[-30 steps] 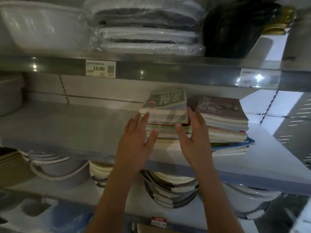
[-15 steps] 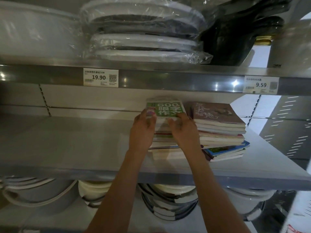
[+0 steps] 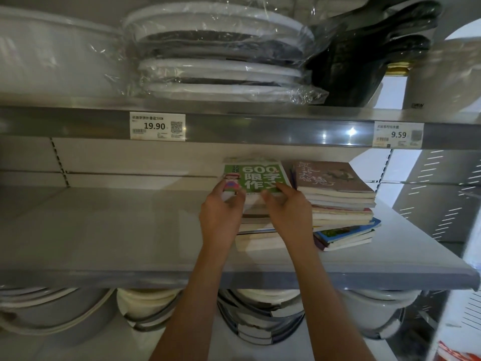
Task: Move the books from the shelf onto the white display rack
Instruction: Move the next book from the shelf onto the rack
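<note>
Early stage. Left hand (image 3: 221,217) and right hand (image 3: 289,212) grip green book (image 3: 256,178) atop left stack; 2 stacks on shelf (image 3: 117,230); rack unseen.

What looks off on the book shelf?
The right stack is ragged: its bottom blue-covered book is skewed and juts out. Books among plates and basins also looks odd. No damage shows.

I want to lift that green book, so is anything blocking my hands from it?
Nothing visible. The left hand and right hand already grip the near edge of the green book atop its stack, with nothing lying on its cover.
</note>
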A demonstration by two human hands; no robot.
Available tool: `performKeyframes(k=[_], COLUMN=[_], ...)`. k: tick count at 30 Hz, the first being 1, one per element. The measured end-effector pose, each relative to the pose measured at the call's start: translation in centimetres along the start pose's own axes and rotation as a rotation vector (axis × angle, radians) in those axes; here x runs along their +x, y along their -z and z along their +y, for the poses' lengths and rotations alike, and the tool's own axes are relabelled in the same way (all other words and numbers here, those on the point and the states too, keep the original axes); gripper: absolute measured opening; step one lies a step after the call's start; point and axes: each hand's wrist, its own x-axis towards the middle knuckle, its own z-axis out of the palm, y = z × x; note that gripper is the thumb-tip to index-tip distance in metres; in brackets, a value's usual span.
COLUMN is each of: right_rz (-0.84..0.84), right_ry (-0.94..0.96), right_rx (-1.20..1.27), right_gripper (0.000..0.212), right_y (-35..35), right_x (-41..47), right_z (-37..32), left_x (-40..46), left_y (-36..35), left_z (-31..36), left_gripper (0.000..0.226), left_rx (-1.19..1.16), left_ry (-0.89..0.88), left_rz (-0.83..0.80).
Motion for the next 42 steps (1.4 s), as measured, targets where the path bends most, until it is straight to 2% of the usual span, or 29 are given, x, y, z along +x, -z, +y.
performKeyframes(k=[4, 9, 12, 16, 19, 22, 24, 28, 33, 42], right_rz=[0.080, -0.008, -0.067, -0.048, -0.114, -0.194, -0.180, -0.103, -0.018, 0.065], right_ry=[0.018, -0.049, -0.091, -0.149, -0.153, -0.137, -0.130, -0.061, -0.018, 0.120], right_rx=[0.095, 0.145, 0.148, 0.240, 0.193, 0.153, 0.153, 0.153, 0.237, 0.276], right_gripper=[0.041, 0.071, 0.054, 0.039, 0.031, 0.045, 0.052, 0.059, 0.054, 0.052], right_y=[0.4, 0.5, 1.6, 2.6, 2.5, 2.2, 1.7, 0.5, 0.2, 2.8], right_x=[-2.8, -4.0, -3.4, -2.5, -2.4, -2.9, -3.8, -6.4, -9.6, -15.9], right_z=[0.6, 1.2, 0.9, 0.2, 0.0, 0.1, 0.3, 1.2, 1.6, 3.3], left_x=[-2.1, -3.4, -2.5, -1.3, -1.4, -2.2, -2.8, -4.2, -6.4, -12.3], left_y=[1.5, 2.7, 3.1, 3.5, 3.6, 3.6, 3.9, 4.7, 6.1, 7.6], left_z=[-0.6, -0.9, -0.4, 0.0, -0.5, -1.6, -2.2, -3.0, -4.2, -3.8], left_gripper=[0.034, 0.044, 0.041, 0.017, 0.021, 0.036, 0.047, 0.053, 0.056, 0.067], left_rx=[-0.018, -0.190, -0.298, -0.332, -0.321, -0.294, -0.286, -0.272, -0.243, -0.175], left_ry=[-0.026, 0.070, 0.094, 0.100, 0.068, 0.005, -0.008, -0.061, -0.143, -0.150], left_rz=[0.006, -0.060, -0.130, -0.173, -0.204, -0.232, -0.247, -0.245, -0.274, -0.311])
